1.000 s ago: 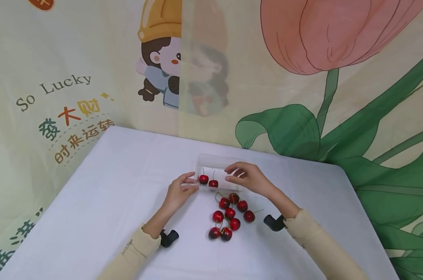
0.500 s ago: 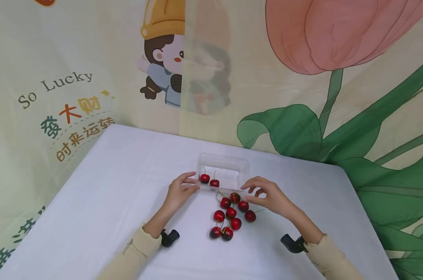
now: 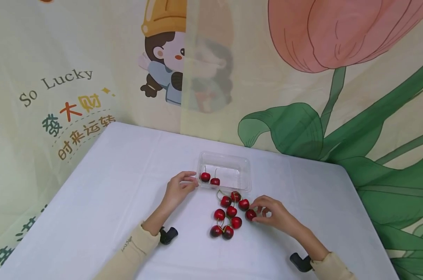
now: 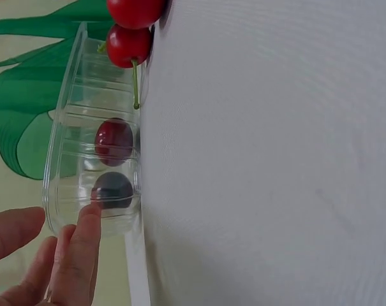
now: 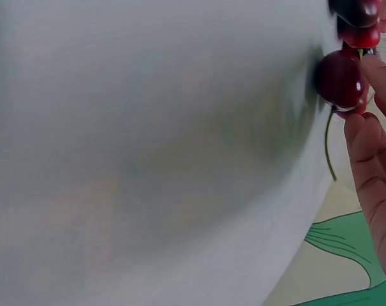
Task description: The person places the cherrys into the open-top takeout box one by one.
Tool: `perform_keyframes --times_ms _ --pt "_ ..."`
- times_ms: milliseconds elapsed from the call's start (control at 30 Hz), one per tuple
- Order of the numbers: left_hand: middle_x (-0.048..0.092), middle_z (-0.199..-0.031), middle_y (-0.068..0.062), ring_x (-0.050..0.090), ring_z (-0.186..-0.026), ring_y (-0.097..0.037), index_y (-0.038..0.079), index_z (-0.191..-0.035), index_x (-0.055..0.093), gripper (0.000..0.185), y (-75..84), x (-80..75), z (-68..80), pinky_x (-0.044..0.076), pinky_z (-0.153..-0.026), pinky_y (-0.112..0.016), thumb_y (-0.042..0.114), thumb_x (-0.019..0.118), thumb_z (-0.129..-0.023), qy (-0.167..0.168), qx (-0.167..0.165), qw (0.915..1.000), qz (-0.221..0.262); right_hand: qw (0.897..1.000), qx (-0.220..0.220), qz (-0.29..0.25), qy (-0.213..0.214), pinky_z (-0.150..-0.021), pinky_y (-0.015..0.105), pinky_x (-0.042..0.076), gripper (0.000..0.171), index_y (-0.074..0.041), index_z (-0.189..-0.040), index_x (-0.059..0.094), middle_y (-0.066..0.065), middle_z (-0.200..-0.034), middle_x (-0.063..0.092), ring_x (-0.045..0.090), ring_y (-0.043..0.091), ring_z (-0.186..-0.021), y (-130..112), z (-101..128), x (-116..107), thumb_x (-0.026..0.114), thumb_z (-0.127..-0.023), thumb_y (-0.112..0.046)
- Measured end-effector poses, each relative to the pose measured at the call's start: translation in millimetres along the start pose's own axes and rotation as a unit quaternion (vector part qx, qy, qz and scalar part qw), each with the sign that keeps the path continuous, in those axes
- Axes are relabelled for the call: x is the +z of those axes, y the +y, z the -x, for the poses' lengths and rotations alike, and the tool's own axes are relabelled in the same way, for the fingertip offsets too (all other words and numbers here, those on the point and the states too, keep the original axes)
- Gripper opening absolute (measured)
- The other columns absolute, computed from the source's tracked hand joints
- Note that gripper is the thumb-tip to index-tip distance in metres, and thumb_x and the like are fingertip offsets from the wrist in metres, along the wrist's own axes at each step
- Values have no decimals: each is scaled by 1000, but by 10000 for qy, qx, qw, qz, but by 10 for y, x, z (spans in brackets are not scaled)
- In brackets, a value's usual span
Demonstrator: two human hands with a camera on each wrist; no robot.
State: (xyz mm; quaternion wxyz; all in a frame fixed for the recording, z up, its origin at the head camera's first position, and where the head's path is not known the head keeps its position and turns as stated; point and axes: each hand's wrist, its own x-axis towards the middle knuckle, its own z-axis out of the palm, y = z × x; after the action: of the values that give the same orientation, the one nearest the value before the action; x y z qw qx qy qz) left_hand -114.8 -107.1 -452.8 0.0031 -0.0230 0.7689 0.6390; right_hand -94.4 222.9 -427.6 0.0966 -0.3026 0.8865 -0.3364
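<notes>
A clear plastic container [image 3: 244,163] stands towards the back of the table, with two stemmed cherries [image 3: 205,177] at its left end. My left hand [image 3: 178,189] is at that end; in the left wrist view its extended fingers [image 4: 84,245] reach the container's wall, beside the nearer cherry inside. In front of the container lies a loose group of red cherries [image 3: 231,211]. My right hand [image 3: 276,213] has thumb and fingers on either side of the rightmost cherry [image 3: 250,215], pinching it at table level. That cherry's stem [image 5: 330,146] shows in the right wrist view.
A white cloth [image 3: 134,171] covers the table. Behind it hangs a printed backdrop [image 3: 211,128] with a tulip and cartoon figure. Black devices [image 3: 168,235] are strapped at both wrists.
My right hand has come from over the container, right and towards me, down to the rightmost cherry. My left hand stays at the container's left end. The view has shifted slightly.
</notes>
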Motion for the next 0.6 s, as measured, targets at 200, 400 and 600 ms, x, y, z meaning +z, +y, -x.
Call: perform_keyframes --times_ms 200,400,600 --pt "66 -101 -17 70 -91 -31 -2 -116 64 27 -2 -19 -2 59 -83 -33 3 65 -90 0 -57 9998 191 9996 215 -7 -179 -69 23 57 29 -6 -105 70 3 -100 64 59 14 -82 60 12 49 81 -77 -5" --pt "68 -100 -18 70 -89 -31 -4 -110 67 25 -23 -23 -11 60 -80 -31 5 70 -87 116 -154 9995 266 9988 415 -31 -254 -70 22 57 29 -8 -105 69 2 -102 64 58 10 -83 61 21 69 80 -78 -7" --pt "69 -99 -16 70 -88 -27 -3 -107 69 23 11 -10 -29 60 -80 -32 6 72 -87 152 -135 9996 200 9986 439 -76 -273 -69 23 58 29 -8 -106 67 5 -105 66 58 11 -84 54 27 67 79 -79 -6"
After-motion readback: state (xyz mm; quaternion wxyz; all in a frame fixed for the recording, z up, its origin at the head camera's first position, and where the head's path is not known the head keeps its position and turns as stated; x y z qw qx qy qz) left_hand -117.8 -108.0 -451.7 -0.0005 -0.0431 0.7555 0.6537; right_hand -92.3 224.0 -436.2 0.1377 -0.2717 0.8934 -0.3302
